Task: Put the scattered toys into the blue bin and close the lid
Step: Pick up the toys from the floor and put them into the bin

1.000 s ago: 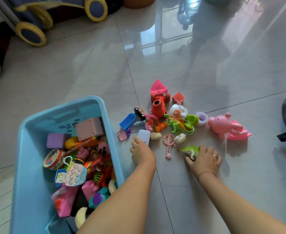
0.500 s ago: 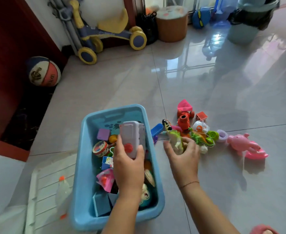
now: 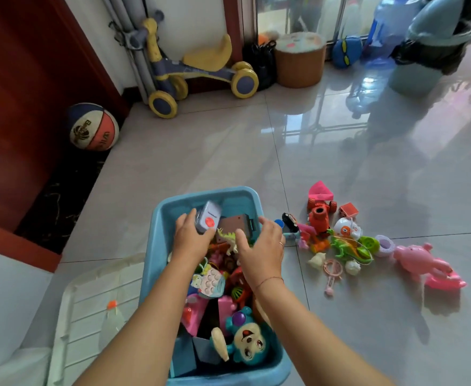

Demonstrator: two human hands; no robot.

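The open blue plastic bin (image 3: 156,246), heaped with toys, sits on the glossy tiled floor (image 3: 200,151) right in front of you. Your left hand (image 3: 191,240) is over it, fingers clamped on a grey box toy with a red button (image 3: 208,218); your right hand (image 3: 259,252) hovers beside it with fingers spread above a pale green dinosaur (image 3: 228,239). More scattered toys (image 3: 348,240) lie on the floor just right of the bin.

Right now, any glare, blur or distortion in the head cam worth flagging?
Head view: strong window glare on the floor tiles at top; wide-angle bending at the edges; slight motion blur on the left hand and its grey toy; soft shadows under the pink pig.
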